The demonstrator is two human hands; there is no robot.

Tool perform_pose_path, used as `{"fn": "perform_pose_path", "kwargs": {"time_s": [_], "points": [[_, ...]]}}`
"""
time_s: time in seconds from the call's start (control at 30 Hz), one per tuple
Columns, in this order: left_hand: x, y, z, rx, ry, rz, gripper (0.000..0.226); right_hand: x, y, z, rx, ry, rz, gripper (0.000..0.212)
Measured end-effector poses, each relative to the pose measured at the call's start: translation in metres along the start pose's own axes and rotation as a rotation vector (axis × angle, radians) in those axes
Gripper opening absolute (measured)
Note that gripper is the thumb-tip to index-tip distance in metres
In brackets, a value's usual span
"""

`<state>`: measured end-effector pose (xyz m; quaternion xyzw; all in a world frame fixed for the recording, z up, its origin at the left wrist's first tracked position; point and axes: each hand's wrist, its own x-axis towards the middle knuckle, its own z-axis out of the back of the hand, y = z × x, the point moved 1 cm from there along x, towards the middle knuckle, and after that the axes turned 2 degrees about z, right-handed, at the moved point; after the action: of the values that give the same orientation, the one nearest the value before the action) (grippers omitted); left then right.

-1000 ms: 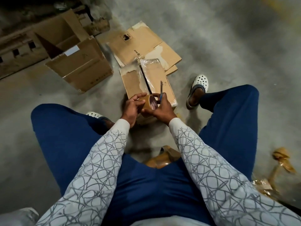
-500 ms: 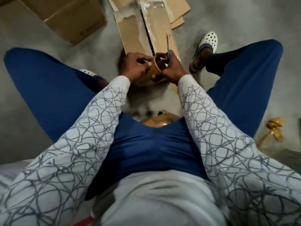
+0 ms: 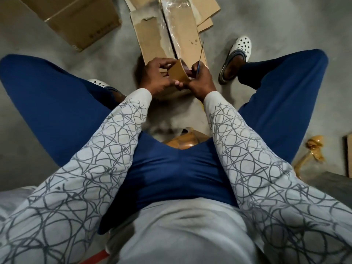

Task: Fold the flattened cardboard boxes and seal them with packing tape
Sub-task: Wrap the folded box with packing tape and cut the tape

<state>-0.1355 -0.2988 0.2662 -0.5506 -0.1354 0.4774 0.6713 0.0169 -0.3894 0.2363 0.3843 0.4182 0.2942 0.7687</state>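
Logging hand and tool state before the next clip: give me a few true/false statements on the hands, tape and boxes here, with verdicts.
1. Both hands are on the tape roll. True: the left hand grips it and the right hand touches its side.
2. The right hand also pinches a thin blade. True.
3. The tape roll lies on the floor. False: it is held up over the flat box.
4. The person is barefoot. False: a white clog is on the foot.
5. Another box lies on the floor at upper left. True.
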Motion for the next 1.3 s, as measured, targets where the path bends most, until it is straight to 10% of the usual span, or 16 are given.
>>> {"fn": "perform_pose_path", "kwargs": {"time_s": [0.17,0.53,1.3], "points": [[0.004,0.014,-0.014,0.043,0.204,0.025,0.113,-0.012,-0.005,0.016,0.059,0.047,-0.041,0.056],[-0.006,-0.021,-0.043,0.163,0.087,-0.342,0.035,-0.03,0.005,0.037,0.278,-0.177,-0.176,0.038],[-0.003,-0.015,-0.03,0.331,0.039,-0.318,0.032,-0.053,0.03,0.036,-0.217,-0.101,-0.038,0.03]]}}
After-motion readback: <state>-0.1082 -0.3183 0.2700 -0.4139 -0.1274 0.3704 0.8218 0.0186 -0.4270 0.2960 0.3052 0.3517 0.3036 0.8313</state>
